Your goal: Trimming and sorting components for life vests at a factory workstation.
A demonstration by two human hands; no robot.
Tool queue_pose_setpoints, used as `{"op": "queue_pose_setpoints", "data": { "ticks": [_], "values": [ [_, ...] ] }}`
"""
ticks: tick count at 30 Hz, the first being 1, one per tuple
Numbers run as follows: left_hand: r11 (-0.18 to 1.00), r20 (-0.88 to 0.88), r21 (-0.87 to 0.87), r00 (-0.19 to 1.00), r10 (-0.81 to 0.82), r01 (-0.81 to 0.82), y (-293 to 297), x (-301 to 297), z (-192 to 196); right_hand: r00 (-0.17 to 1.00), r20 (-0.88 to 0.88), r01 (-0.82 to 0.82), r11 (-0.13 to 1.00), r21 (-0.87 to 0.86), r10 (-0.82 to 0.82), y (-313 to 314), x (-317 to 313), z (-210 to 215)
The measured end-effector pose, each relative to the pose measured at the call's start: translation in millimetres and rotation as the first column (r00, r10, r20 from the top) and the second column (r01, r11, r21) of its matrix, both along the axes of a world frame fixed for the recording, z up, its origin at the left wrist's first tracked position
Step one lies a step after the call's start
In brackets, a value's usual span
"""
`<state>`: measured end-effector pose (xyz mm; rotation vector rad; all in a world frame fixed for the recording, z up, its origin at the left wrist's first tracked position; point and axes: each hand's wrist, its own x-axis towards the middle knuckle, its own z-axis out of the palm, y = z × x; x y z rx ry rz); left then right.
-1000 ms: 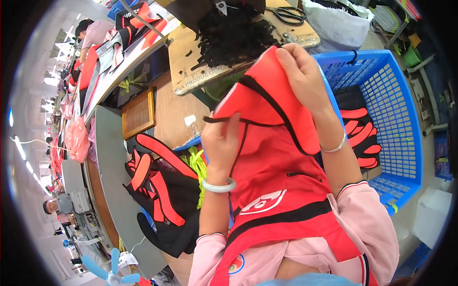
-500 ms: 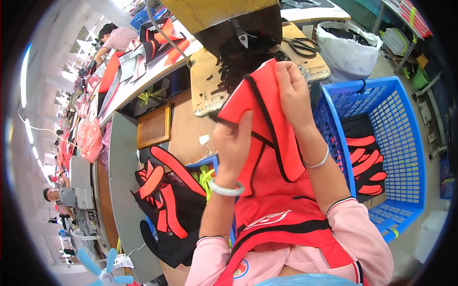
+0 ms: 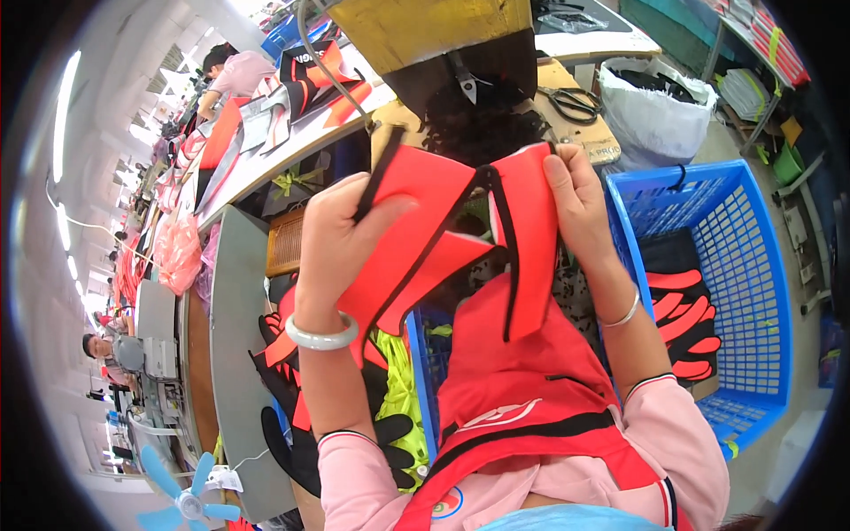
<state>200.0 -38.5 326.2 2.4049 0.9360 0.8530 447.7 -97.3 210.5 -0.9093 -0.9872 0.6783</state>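
Between my two hands stretches a red-orange fabric piece [image 3: 429,190] with black bound edges, its panels joined near the middle and spread apart with a gap. My left hand [image 3: 336,243] grips its left panel, thumb on top. The right panel's upper edge is pinched in my right hand [image 3: 575,199]. The piece hangs in front of a yellow and black machine [image 3: 434,40], above my red apron [image 3: 522,372]. What lies behind the fabric is partly hidden.
Thread snips [image 3: 466,81] hang on the machine, and black-handled scissors [image 3: 571,104] lie on its board. A blue basket [image 3: 768,265] with black and orange pieces [image 3: 680,310] stands right, near a white sack [image 3: 655,111]. Yellow-green strips [image 3: 403,398] and black-orange pieces [image 3: 305,442] lie left.
My hands have moved apart, the left one outward to the left. The folded fabric piece is now spread open between them. The view has shifted slightly.
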Motion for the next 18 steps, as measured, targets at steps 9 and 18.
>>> {"op": "queue_pose_setpoints", "data": {
  "ticks": [9,18],
  "values": [
    [0.986,-0.367,-0.095,0.916,-0.163,0.137,62,47,-25,0.81,0.528,0.141,0.958,0.248,-0.256,38,26,42],
    [0.927,-0.362,-0.368,0.908,-0.211,0.069,106,67,-38,0.817,0.474,-0.245,0.941,-0.233,0.33,93,43,32]
  ]
}}
